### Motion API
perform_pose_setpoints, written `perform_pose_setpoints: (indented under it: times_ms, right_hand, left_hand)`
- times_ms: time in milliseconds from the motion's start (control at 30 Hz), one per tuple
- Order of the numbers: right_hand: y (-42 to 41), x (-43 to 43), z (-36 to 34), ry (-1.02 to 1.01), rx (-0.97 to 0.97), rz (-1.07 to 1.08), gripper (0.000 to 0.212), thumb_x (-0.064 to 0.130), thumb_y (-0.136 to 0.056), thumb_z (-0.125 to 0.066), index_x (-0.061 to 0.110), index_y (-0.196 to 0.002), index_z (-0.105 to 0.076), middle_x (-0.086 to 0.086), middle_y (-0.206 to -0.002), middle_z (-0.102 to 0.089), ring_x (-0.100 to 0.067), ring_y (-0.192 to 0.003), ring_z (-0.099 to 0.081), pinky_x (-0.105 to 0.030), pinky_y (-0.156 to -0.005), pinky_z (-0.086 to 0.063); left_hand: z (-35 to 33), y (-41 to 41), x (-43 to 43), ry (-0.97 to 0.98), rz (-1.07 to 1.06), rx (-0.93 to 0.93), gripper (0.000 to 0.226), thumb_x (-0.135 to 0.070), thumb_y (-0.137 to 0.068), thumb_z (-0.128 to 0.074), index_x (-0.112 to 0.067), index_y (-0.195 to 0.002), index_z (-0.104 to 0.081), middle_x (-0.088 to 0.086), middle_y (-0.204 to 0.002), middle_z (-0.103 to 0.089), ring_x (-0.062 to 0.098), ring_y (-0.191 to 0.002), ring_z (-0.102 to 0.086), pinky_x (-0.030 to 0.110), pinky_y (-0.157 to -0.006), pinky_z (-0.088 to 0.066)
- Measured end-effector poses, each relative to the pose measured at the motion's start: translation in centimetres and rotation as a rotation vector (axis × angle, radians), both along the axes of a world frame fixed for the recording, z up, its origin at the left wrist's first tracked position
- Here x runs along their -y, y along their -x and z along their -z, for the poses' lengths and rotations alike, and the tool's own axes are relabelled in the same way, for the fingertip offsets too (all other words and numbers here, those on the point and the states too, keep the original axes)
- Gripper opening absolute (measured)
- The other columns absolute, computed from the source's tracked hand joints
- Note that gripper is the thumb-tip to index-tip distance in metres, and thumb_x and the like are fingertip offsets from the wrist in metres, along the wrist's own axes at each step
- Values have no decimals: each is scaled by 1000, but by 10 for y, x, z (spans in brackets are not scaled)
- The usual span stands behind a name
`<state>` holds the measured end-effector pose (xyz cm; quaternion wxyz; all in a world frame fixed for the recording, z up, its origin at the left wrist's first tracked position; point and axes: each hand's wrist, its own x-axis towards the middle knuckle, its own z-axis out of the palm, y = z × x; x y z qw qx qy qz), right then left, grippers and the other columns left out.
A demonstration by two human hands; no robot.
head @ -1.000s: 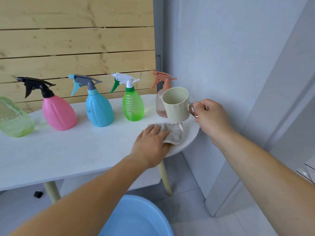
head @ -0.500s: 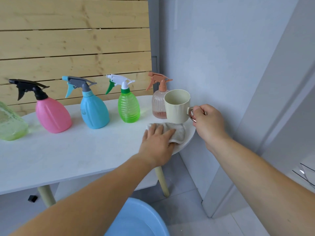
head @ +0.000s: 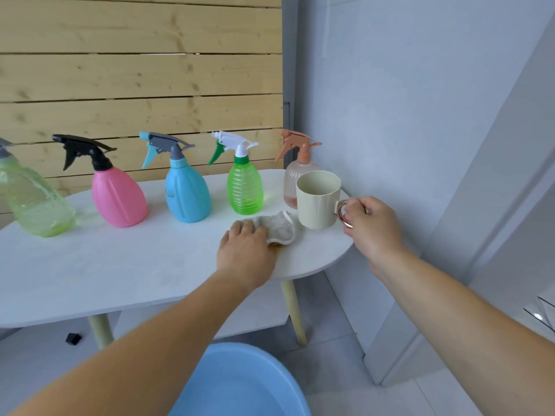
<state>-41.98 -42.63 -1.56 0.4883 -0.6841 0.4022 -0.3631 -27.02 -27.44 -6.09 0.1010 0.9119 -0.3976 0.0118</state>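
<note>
Five spray bottles (head: 187,193) stand near one mug (head: 316,205), one cloth (head: 280,229).

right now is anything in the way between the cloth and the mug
Nothing visible: only bare table lies between the cloth under the left hand and the mug the right hand holds.

Pale green spray bottle (head: 33,202) is cut off by the left edge, with its nozzle mostly lost. Blue basin (head: 240,382) is cut by the bottom edge. Near part of the grey cloth (head: 280,228) is covered by the left hand (head: 244,253), and a brownish stain (head: 277,250) beside it is partly hidden. Peach spray bottle (head: 292,181) is half hidden behind the cream mug (head: 316,202). Mug handle is partly covered by right hand (head: 372,226) fingers. Whether the mug base touches the table (head: 120,265) cannot be told. Small black object (head: 73,338) on the floor is too small to be identified.
</note>
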Motion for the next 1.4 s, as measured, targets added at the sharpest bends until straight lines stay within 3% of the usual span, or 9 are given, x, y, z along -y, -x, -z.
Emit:
perform_pose_setpoints:
  times_ms: [267, 367, 567, 733, 933, 1067, 1167, 1267, 1400]
  right_hand:
    - [-5, -36, 23, -121, -21, -25, 30, 37, -94, -56, 12, -81, -66, -17, -90, -70, -39, -91, -68, -60, -86, -55]
    - [-11, -39, 23, -147, -29, -69, 29, 35, -95, -56, 10, -85, -67, -12, -87, -69, -25, -74, -64, -58, -87, -55]
    - [-6, -24, 21, -98, -66, -222, 20, 26, -102, -48, 25, -92, -65, -10, -108, -70, -18, -98, -67, -35, -86, -58]
    - [-12, 2, 12, -84, -124, -212, 18, 32, -100, -50, 27, -104, -67, -5, -114, -62, -18, -83, -62, -43, -94, -55]
    - [-25, 8, 13, -63, -115, -229, 18, 29, -101, -49, 32, -97, -67, 8, -99, -62, -20, -89, -59, -49, -97, -52]
    - [-33, 11, 16, -68, -104, -231, 21, 29, -101, -47, 37, -99, -65, 16, -100, -61, -19, -97, -59, -49, -101, -50]
    - [-35, 11, 17, -65, -100, -230, 20, 28, -102, -45, 37, -107, -63, 16, -107, -59, -17, -107, -56, -47, -104, -48]
    - [-33, 5, 11, -58, -134, -215, 29, 33, -101, -47, 33, -127, -58, 6, -131, -56, -16, -114, -52, -38, -105, -45]
    - [-30, -12, -16, 183, -212, -119, 38, 36, -100, -44, 25, -136, -52, 1, -135, -54, -18, -114, -55, -27, -92, -44]
  left_hand:
    - [-3, -31, -87, 0, -163, 15, 60, -56, -101, -39, -16, -145, -49, 6, -147, -51, 28, -142, -37, 44, -114, -37]
    - [-2, -33, -99, -1, -175, 2, 59, -55, -102, -39, -15, -143, -50, 6, -146, -52, 28, -142, -36, 45, -113, -39]
    - [-2, -33, -103, 14, -172, -1, 59, -56, -102, -40, -15, -143, -49, 5, -146, -51, 27, -143, -34, 45, -113, -39]
    - [0, -35, -103, 17, -164, 5, 54, -54, -101, -42, -14, -136, -54, 7, -142, -53, 29, -141, -36, 46, -111, -41]
    - [3, -37, -103, 26, -158, 10, 51, -51, -101, -43, -14, -135, -55, 6, -141, -53, 28, -142, -36, 47, -111, -41]
    - [4, -37, -102, 24, -157, 9, 50, -47, -101, -43, -12, -135, -55, 7, -140, -54, 30, -140, -37, 47, -110, -42]
    - [3, -36, -102, 20, -154, 6, 49, -47, -100, -42, -12, -132, -57, 8, -138, -54, 30, -139, -37, 48, -110, -42]
    - [4, -37, -103, 12, -153, 14, 50, -48, -100, -41, -13, -133, -56, 7, -139, -53, 29, -140, -36, 46, -110, -41]
    - [4, -36, -103, 28, -147, 3, 52, -51, -101, -40, -14, -134, -55, 6, -140, -52, 29, -141, -36, 46, -112, -40]
